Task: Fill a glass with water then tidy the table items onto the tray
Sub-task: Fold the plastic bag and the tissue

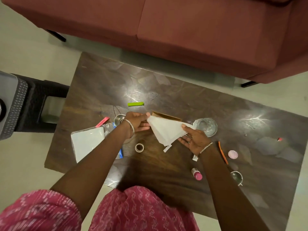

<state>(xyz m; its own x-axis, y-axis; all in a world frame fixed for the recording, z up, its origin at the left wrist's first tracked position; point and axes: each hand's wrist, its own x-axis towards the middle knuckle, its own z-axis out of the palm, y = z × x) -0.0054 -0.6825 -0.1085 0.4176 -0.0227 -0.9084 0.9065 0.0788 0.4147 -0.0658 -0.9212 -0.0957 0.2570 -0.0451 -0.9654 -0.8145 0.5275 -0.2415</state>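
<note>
Both hands hold a folded white paper napkin above the dark wooden table. My left hand pinches its far left corner, and my right hand grips its right edge with the thumb on top. A clear glass stands just right of the napkin. Behind the napkin, a brown cardboard box is partly hidden. A small steel cup sits by my left wrist. No tray is in view.
On the table lie a green clip, a pink clip, a tape roll, a plastic bag of white sheets, a pink-capped bottle, a pink lid, an orange stick and a steel cup. A maroon sofa stands beyond.
</note>
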